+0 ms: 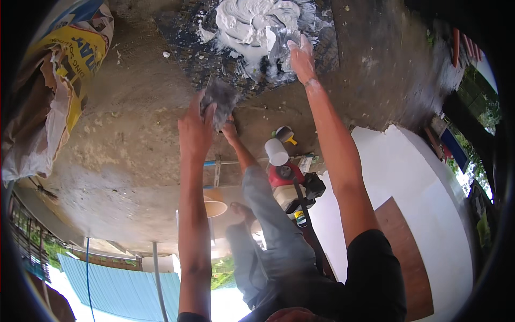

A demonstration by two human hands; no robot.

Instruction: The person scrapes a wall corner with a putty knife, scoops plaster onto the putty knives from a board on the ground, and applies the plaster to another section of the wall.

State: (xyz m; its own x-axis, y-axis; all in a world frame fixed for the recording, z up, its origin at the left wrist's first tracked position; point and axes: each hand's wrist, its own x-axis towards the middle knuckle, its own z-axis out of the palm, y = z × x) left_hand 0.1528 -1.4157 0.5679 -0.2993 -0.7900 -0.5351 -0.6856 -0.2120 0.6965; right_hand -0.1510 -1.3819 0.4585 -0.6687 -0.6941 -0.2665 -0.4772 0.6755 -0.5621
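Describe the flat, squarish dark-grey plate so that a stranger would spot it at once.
At the picture's top lies a broad, dark, flat board bearing swirled white paste. Below its left part, the person's left hand holds the flat, squarish dark-grey plate. Unlike the paste-smeared flat tool in the right hand, it is held clear of the paste.

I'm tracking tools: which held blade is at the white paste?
The flat blade in the right hand, touching the white paste; the darker blade in the left hand is held away from it.
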